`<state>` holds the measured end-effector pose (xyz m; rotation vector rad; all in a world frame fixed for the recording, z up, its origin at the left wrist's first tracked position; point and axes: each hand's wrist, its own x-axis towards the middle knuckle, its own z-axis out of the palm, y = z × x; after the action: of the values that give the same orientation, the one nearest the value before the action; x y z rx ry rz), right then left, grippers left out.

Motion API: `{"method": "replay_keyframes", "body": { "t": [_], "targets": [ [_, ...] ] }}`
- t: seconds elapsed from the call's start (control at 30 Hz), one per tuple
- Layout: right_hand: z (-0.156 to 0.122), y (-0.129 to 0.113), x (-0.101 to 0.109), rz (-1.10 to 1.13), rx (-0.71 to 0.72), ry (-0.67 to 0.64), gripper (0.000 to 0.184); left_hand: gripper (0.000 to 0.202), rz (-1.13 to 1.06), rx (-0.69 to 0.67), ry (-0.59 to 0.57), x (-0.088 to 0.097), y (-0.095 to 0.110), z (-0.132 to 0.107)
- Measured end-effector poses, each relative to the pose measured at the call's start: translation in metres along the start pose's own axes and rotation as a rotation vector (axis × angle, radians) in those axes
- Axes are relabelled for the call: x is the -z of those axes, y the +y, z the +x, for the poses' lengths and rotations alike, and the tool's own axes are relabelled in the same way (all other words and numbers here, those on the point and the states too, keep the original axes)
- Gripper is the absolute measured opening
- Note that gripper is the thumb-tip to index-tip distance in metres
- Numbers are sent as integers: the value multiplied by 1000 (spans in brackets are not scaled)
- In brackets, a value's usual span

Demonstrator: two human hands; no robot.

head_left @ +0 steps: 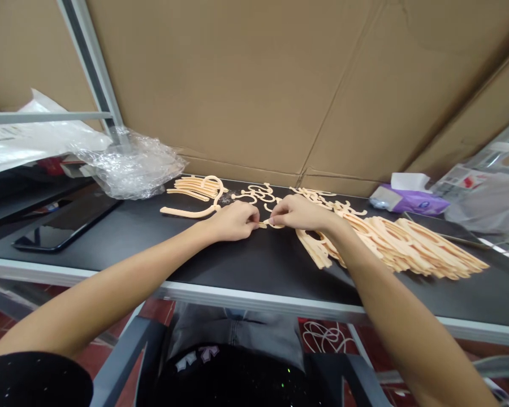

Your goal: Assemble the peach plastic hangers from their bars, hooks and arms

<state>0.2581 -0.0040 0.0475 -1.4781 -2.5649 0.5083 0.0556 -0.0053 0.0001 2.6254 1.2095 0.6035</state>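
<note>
Over the middle of the black tabletop, my left hand (236,220) and my right hand (300,211) face each other, fingertips a short gap apart. The right fingers pinch a small peach plastic hanger hook (275,226). A small pale end shows at the left fingertips; what it belongs to is mostly hidden. Just beyond my left hand lies a peach hanger (189,213) with its hook upright. Several loose hooks (258,193) are scattered behind my hands. Beside and under my right forearm spreads a large pile of peach hanger bodies (407,240).
At left are a black tablet-like slab (65,223), crumpled clear plastic (138,164) and a small stack of hanger parts (195,186). A purple tissue pack (413,199) stands at right. Cardboard (237,85) walls the back. The metal table edge (254,299) runs along the front.
</note>
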Motion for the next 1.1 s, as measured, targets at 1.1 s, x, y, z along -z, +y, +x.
{"method": "replay_keyframes", "body": {
  "t": [1.1],
  "targets": [
    [1,-10,-9,-301,-22,59,24,12,14,-28,100,-6,-6,-1]
  ]
}}
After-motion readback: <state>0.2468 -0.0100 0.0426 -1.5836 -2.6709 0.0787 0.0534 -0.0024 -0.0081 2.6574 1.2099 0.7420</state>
